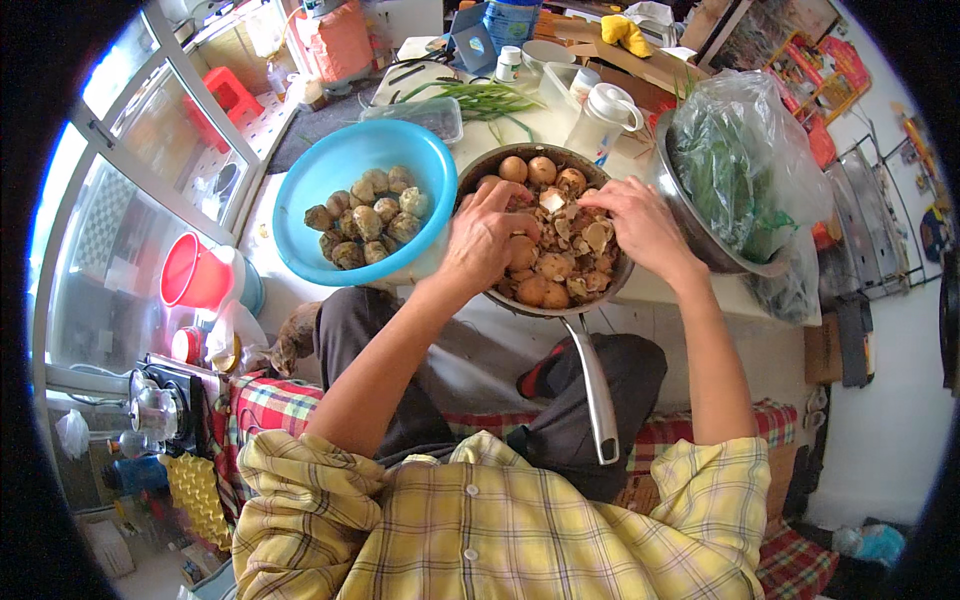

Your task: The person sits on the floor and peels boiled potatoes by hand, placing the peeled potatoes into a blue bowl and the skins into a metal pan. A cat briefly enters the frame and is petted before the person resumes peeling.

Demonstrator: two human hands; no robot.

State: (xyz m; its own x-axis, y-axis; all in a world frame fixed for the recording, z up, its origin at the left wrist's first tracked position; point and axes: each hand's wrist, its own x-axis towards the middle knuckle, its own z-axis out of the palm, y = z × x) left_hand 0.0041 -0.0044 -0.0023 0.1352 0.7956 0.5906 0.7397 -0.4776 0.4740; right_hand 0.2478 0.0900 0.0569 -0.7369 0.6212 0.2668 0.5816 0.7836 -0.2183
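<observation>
A long-handled pan [626,274] sits before me, holding brown eggs [541,171] and a heap of broken eggshells [574,232]. My left hand [487,229] reaches over the pan's left side, its fingers bent down among eggs and shells. From the right, my right hand [637,217] dips over the rim with fingertips at the shells. Between the two hands lies a white-looking piece [553,201]; whether either hand grips anything is hidden. Left of the pan, a light blue plastic basin [300,217] holds several peeled, brown-marbled eggs [367,223].
The pan's metal handle [596,397] juts toward my lap. To the right stands a metal bowl [667,187] with bagged greens [727,172]. Behind are a lidded plastic jug [600,124], green onions [487,101] and a clear plastic tray [427,116]. A cat [295,337] is beside my left knee.
</observation>
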